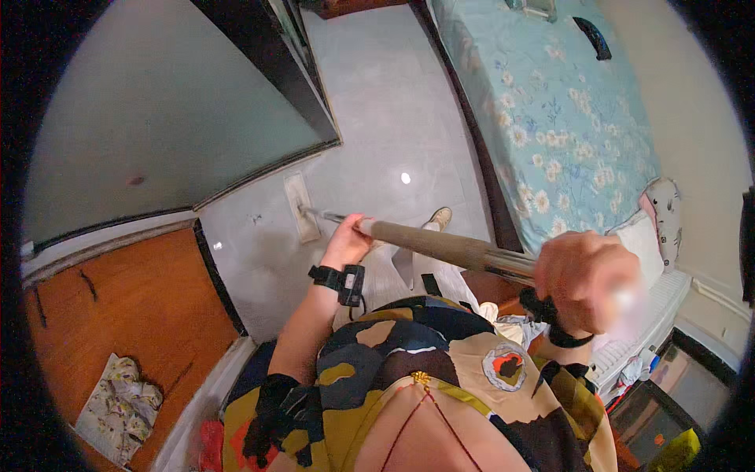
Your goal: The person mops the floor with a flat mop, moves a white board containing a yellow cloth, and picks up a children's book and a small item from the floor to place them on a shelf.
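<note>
A flat mop's long handle (440, 242) slants across the view from the upper right down toward the floor. My left hand (348, 240) is wrapped round the lower part of its pole. My right hand (586, 275) grips the upper end, close to the camera and partly blurred. The pale rectangular mop head (301, 208) lies flat on the grey floor, left of my feet and just off the glossy panel's lower edge. Black straps with small devices sit on both wrists.
A bed (550, 134) with a light blue floral cover runs along the right, pillows (641, 244) at its near end. At upper left stands a large glossy panel (181, 102). An orange-brown wooden surface (134, 307) at left bears a crumpled patterned cloth (122, 405). My shoe (440, 218) shows beyond the handle.
</note>
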Available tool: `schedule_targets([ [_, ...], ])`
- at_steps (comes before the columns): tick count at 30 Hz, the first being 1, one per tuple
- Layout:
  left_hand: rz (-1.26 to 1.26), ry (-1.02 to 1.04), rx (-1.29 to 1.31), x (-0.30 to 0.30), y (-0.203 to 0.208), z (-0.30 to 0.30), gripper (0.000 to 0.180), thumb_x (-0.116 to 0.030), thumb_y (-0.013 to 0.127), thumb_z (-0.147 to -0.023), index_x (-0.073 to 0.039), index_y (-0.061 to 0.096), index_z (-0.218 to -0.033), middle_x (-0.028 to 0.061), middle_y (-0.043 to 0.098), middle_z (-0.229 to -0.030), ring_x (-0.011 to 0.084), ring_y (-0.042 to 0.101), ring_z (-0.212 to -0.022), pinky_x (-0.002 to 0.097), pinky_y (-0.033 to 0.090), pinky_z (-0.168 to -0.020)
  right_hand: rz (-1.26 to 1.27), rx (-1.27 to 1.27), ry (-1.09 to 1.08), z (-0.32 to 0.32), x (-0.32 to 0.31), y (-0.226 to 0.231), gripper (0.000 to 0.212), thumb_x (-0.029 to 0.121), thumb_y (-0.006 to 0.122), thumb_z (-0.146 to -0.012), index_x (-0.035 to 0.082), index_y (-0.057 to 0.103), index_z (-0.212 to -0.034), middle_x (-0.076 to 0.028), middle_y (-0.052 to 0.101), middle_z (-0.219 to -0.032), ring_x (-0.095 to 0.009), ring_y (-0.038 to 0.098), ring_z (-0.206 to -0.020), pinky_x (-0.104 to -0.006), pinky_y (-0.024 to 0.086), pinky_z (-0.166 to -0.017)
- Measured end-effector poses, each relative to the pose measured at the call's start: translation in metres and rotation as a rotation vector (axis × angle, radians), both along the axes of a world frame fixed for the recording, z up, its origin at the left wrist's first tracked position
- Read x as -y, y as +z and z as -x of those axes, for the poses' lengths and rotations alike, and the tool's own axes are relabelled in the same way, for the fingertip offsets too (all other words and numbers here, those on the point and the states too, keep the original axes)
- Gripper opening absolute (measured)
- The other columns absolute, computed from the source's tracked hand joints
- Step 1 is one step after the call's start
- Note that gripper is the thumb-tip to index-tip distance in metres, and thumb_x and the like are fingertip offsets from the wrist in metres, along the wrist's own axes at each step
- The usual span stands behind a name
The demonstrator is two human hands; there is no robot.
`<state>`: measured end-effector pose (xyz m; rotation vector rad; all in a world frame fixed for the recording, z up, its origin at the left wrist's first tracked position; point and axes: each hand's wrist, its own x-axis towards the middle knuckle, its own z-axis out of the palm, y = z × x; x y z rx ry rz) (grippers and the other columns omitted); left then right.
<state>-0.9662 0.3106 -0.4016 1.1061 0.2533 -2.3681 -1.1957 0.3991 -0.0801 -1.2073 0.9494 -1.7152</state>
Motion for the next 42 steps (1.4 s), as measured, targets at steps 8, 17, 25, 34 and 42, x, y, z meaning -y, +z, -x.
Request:
schedule_targets([
  [8,-0.033,0.06,0.06,0.002,0.004,0.012,0.011,-0.008,0.049,-0.075,0.001,0.05,-0.082,0.0092,0.054,-0.082,0.0223,0.052,-0.079,0.0328,0.044,-0.078,-0.013,0.013,0.021,0.014,-0.004,0.011,0.017,0.014,0.058,-0.074,0.0,0.056,-0.065,-0.011,0.052,-0.053,-0.022,0.05,-0.046,-0.0345,0.043,-0.047],
  [17,-0.125,-0.267,-0.272,-0.035,0.053,0.178,0.011,-0.009,0.05,-0.077,0.0,0.047,-0.083,0.0113,0.052,-0.087,0.0242,0.052,-0.083,0.0366,0.044,-0.083,0.213,-0.162,-0.171,0.099,-0.084,0.078,0.022,0.012,0.07,-0.068,0.009,0.052,-0.056,0.001,0.04,-0.047,-0.009,0.045,-0.039,-0.0229,0.039,-0.035],
  [25,-0.155,-0.263,-0.191,-0.018,0.076,0.341,0.012,-0.007,0.049,-0.079,-0.003,0.04,-0.072,0.0108,0.047,-0.075,0.0265,0.053,-0.076,0.0393,0.049,-0.075,0.43,-0.168,-0.219,0.22,-0.165,0.031,0.029,0.032,0.073,-0.067,0.011,0.055,-0.057,0.003,0.046,-0.046,-0.007,0.037,-0.031,-0.0182,0.021,-0.031],
  [34,-0.045,-0.096,-0.258,0.074,0.071,0.427,0.026,-0.006,0.046,-0.082,0.005,0.036,-0.103,0.0156,0.05,-0.092,0.0256,0.055,-0.082,0.0378,0.048,-0.078,0.163,-0.549,-0.012,0.24,-0.003,0.051,0.011,0.002,0.055,-0.059,-0.002,0.06,-0.067,-0.009,0.053,-0.057,-0.021,0.051,-0.048,-0.032,0.043,-0.046],
  [42,0.135,-0.06,-0.109,0.224,0.063,0.467,0.02,-0.02,0.055,-0.081,-0.005,0.045,-0.073,0.0065,0.05,-0.064,0.0196,0.052,-0.064,0.0304,0.045,-0.06,-0.01,-0.799,-0.503,0.251,0.121,0.039,0.019,0.012,0.056,-0.073,-0.004,0.054,-0.082,-0.011,0.056,-0.067,-0.025,0.057,-0.068,-0.0423,0.048,-0.07],
])
